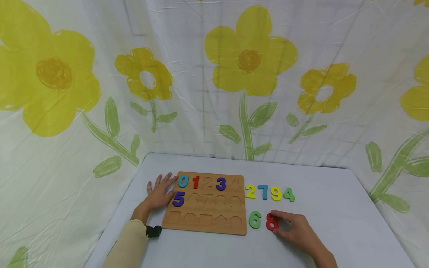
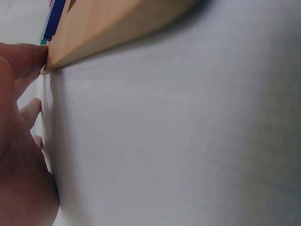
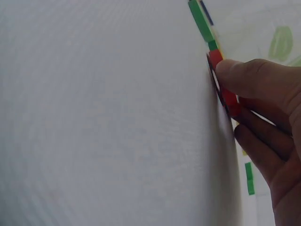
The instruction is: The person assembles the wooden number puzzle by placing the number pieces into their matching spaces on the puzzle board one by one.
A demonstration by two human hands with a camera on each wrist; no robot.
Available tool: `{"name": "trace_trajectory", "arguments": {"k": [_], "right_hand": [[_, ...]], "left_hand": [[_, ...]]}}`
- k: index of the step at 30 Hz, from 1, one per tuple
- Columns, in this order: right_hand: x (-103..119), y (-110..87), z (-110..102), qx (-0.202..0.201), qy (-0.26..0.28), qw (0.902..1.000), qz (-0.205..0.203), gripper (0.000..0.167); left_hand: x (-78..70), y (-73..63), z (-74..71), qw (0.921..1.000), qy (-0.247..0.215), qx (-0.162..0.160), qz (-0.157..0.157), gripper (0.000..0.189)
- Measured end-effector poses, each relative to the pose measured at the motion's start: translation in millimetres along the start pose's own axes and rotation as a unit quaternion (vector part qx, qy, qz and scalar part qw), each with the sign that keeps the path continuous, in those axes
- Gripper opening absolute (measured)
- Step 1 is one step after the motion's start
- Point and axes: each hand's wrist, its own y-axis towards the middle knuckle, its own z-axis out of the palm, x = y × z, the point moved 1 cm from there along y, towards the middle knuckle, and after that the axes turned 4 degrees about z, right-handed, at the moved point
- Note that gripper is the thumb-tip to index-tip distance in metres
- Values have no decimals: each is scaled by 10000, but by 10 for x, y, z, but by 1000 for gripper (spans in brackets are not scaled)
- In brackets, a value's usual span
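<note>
My left hand point(image 1: 159, 195) rests with spread fingers at the left edge of a wooden number puzzle board point(image 1: 204, 227); in the left wrist view its thumb point(image 2: 28, 59) touches the board's side. Seated in the board are a blue 0 point(image 1: 180, 184), a red 1 point(image 1: 196, 182), a purple 3 point(image 1: 223, 183) and a purple 5 point(image 1: 182, 201). Right of the board, my right hand point(image 1: 299, 231) pinches a red number 8 point(image 1: 269, 225) between thumb and fingers. In the right wrist view, a narrow gap with shadow shows under the red 8 point(image 3: 229, 98).
Beside the board lie a yellow 2 point(image 1: 249, 195), blue 7 point(image 1: 265, 192), yellow 9 point(image 1: 279, 195) and green 4 point(image 1: 287, 196). A green 6 point(image 1: 251, 221) lies left of the red 8. The white table point(image 1: 207, 249) ends at a flowered curtain point(image 1: 187, 123).
</note>
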Motion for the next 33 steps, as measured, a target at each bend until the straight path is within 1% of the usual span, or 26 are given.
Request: {"name": "trace_trajectory", "arguments": {"k": [6,10,16,22,25,29,33], "right_hand": [[37,-20,-102,-245,-11,9997,-64,57],[99,-1,-229,-412,-15,9988,-252,55],[285,56,-378,-527,-16,9980,-346,53],[500,161,-419,-599,-100,9968,-513,56],[588,226,-422,-698,-104,9948,-740,55],[704,314,-412,-866,-6,9891,-1189,54],[851,397,-396,-822,183,9864,-1412,53]], "left_hand": [[2,-1,6,10000,-11,-55,0,64],[29,7,7,10000,37,-30,-29,64],[61,12,22,10000,-5,-7,-46,64],[55,2,21,10000,-59,-26,-9,64],[69,11,26,10000,-39,-19,13,64],[65,22,24,10000,-10,-10,36,65],[38,19,8,10000,-10,-39,53,64]]}}
